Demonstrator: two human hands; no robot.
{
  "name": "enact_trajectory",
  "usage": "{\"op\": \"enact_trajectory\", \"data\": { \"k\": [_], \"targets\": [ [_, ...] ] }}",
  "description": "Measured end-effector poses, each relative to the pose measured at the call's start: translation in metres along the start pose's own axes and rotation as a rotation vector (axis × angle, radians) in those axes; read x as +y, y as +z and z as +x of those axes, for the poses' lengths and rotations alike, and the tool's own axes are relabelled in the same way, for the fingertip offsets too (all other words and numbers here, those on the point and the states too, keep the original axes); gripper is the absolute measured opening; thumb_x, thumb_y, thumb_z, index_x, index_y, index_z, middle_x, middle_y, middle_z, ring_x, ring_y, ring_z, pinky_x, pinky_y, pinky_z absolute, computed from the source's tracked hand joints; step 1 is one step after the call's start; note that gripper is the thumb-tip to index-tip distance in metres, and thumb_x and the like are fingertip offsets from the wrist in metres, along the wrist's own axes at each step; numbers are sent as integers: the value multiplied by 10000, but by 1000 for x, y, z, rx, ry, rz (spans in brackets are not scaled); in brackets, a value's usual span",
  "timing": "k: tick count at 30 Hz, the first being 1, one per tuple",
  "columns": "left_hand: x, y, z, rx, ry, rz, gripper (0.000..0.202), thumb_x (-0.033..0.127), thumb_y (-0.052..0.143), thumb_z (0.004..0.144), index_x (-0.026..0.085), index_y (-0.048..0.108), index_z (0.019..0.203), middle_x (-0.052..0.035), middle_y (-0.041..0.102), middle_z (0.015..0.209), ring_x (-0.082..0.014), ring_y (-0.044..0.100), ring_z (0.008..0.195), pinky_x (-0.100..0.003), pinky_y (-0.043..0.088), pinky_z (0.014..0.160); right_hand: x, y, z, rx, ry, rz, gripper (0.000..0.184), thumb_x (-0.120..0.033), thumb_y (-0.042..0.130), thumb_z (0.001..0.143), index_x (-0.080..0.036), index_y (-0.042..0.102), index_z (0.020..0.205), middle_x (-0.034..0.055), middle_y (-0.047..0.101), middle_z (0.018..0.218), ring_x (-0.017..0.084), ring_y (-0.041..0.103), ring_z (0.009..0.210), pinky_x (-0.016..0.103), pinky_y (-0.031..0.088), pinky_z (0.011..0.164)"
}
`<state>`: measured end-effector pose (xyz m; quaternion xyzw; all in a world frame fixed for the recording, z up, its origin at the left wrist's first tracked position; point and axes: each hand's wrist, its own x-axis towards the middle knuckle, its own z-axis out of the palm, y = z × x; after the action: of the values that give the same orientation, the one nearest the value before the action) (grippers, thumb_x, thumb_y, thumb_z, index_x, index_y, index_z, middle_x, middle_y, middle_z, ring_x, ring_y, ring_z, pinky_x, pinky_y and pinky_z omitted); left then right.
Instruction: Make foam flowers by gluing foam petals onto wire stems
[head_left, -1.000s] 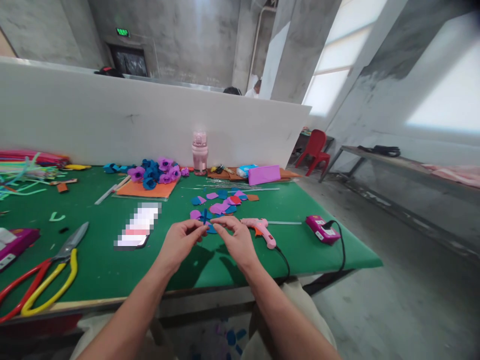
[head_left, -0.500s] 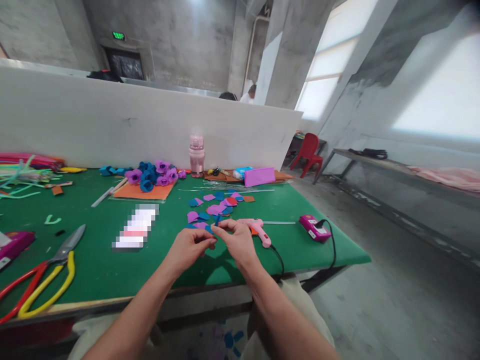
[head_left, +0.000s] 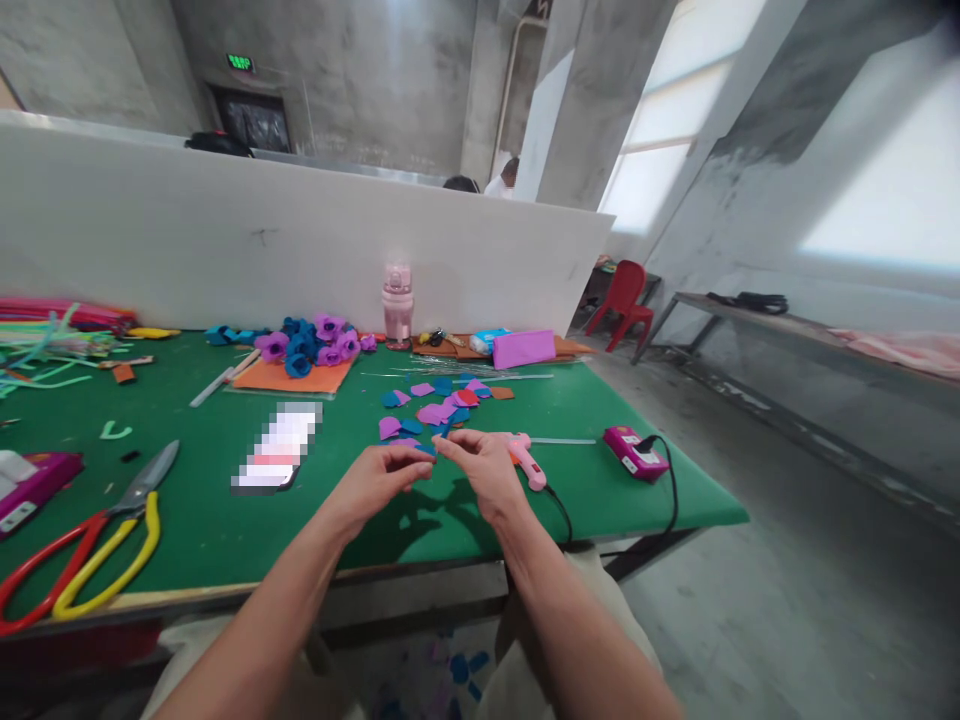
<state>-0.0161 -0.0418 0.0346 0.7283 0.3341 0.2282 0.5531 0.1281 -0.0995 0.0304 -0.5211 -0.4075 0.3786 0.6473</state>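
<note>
My left hand [head_left: 381,482] and my right hand [head_left: 486,472] are raised over the green table, fingertips almost meeting. The right thumb and index finger pinch a small blue piece, mostly hidden by the fingers. On the left, thumb and index finger are close together; what they hold, if anything, is too small to make out. Just beyond the fingers lie several purple and blue petal-shaped pieces [head_left: 435,413]. A pink hot glue gun [head_left: 529,466] rests right beside my right hand, a glue stick [head_left: 564,441] projecting from its back.
Scissors [head_left: 142,490] with red and yellow handles and a phone [head_left: 279,445] lie left. Purple and blue flowers [head_left: 301,350] sit on an orange sheet [head_left: 289,380]. A pink bottle [head_left: 398,305] stands by the white partition [head_left: 315,240]. A magenta power box [head_left: 635,453] is at right.
The blue strip that stood up between my fingertips has tipped down and is now mostly hidden. My left fingers have straightened slightly. The whole view has shifted a little.
</note>
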Motion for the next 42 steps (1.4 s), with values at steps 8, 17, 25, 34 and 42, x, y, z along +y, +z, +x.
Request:
{"op": "enact_trajectory", "data": {
  "k": [8,17,25,34,42],
  "targets": [
    [-3,15,1,49,20,-218,285,404,602,679,124,616,628,-8,564,586,-62,373,472,-195,263,438,0,11,-3,17,-25,-57,227,-373,651,638,-151,612,607,-13,577,585,110,492,565,227,392,557],
    [1,22,-6,69,-52,-283,213,326,625,635,124,645,571,-2,546,485,-62,350,435,-207,234,423,4,1,5,96,-16,76,205,-332,678,626,-148,592,600,-24,552,578,93,479,581,221,380,598],
    [3,24,-16,97,-83,-223,227,338,609,638,121,656,587,-27,594,536,-72,379,449,-208,255,427,6,-1,8,137,11,149,232,-349,696,596,-148,582,577,-27,546,558,88,471,552,226,377,582],
    [-6,26,-35,112,-127,-205,244,360,583,663,135,632,583,-9,562,521,-71,353,444,-206,227,426,10,4,13,192,14,209,236,-359,700,576,-146,606,616,-17,578,577,89,482,545,231,387,586],
    [-24,37,-87,-78,-13,605,346,399,502,743,159,526,494,-1,511,514,-117,432,524,-232,281,515,10,-14,20,228,-8,195,249,-355,713,566,-141,616,647,-12,591,603,86,489,558,223,388,575]
  ]
}}
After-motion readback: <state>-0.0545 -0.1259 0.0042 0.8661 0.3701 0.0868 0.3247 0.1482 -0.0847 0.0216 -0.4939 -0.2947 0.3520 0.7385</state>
